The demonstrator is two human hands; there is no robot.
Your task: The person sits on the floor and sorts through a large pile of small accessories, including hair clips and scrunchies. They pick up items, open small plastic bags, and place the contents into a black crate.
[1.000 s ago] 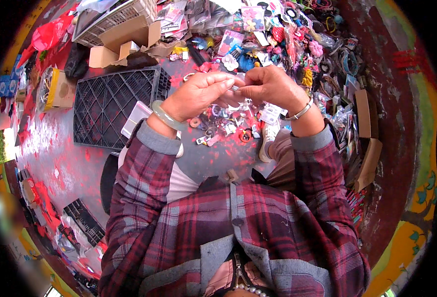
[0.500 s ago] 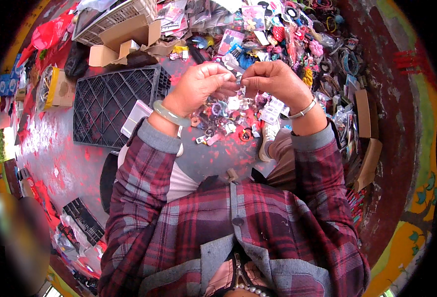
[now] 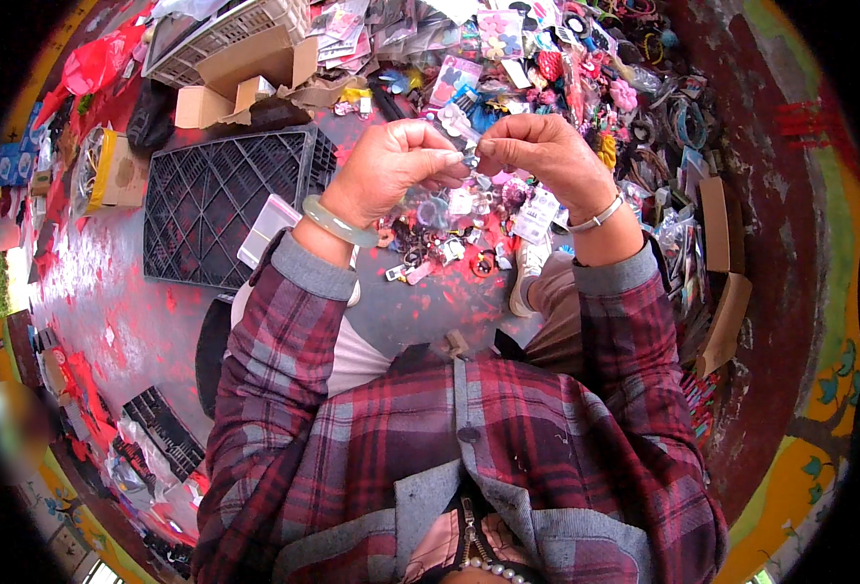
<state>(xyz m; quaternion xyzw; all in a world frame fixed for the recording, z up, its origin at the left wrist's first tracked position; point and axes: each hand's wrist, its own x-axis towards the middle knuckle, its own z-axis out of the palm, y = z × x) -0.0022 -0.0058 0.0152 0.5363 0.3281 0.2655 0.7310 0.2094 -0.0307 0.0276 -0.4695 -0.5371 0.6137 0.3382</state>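
My left hand (image 3: 393, 167), with a pale bangle at the wrist, is closed in a pinch, thumb against the fingers. Facing it almost tip to tip, my right hand (image 3: 545, 161) is pinched too and wears a silver bracelet. A tiny pale bit shows at the fingertips between them; what it is I cannot make out. Beneath the hands, a heap of small hair accessories (image 3: 449, 248) lies on the floor between my feet, with rings, beads and small cards in it. A white printed card (image 3: 537, 216) lies by my right shoe.
A black plastic crate (image 3: 225, 204) lies to the left, with an open cardboard box (image 3: 220, 97) beyond it. A large pile of packaged hair accessories (image 3: 547, 68) spreads across the far side and right. Cardboard flaps (image 3: 724, 229) stand at the right by the wall.
Both hands stay in nearly the same place, still pinched with fingertips close together. The fingers have shifted slightly. A blurred shape at the far left edge has moved.
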